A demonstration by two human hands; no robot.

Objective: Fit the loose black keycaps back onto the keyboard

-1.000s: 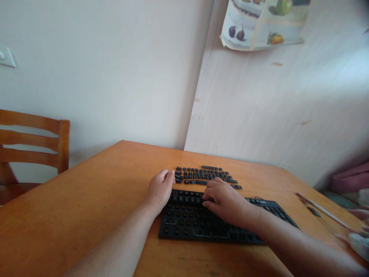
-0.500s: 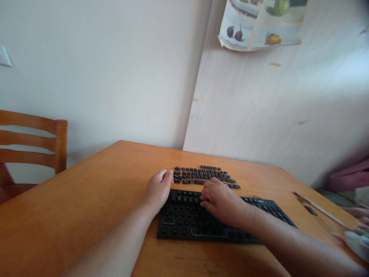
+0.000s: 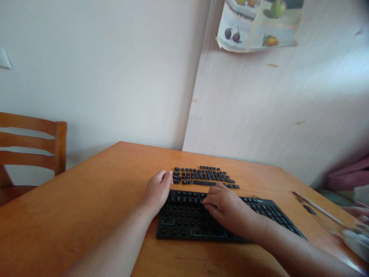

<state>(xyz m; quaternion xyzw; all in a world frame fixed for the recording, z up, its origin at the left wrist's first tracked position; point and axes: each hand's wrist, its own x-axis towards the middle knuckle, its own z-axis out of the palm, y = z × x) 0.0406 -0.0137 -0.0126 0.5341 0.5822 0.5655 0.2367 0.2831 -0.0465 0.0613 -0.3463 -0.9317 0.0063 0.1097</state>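
Observation:
A black keyboard (image 3: 180, 227) lies on the wooden table, its lower left part bare of keycaps so the round switches show. Keycaps sit along its upper rows and on its right part. My right hand (image 3: 229, 206) is over the number row, fingertips pinched on a keycap there, mostly hidden by the fingers. Closed with the thumb against the curled fingers, my left hand (image 3: 158, 189) rests by the keyboard's upper left corner; whatever it holds is hidden. Just behind the keyboard, loose black keycaps (image 3: 211, 176) are laid out in rows, with a long space bar (image 3: 204, 183) among them.
On the right of the table (image 3: 86, 200) lie a thin stick (image 3: 317, 207) and a small dark piece (image 3: 309, 209). Another person's hand (image 3: 357, 211) shows at the right edge, near a blurred pale object (image 3: 356, 240). A wooden chair (image 3: 60, 148) stands at the left.
My right hand has shifted slightly to the right and down along the number row. My left hand stays in place. The view has tilted a little.

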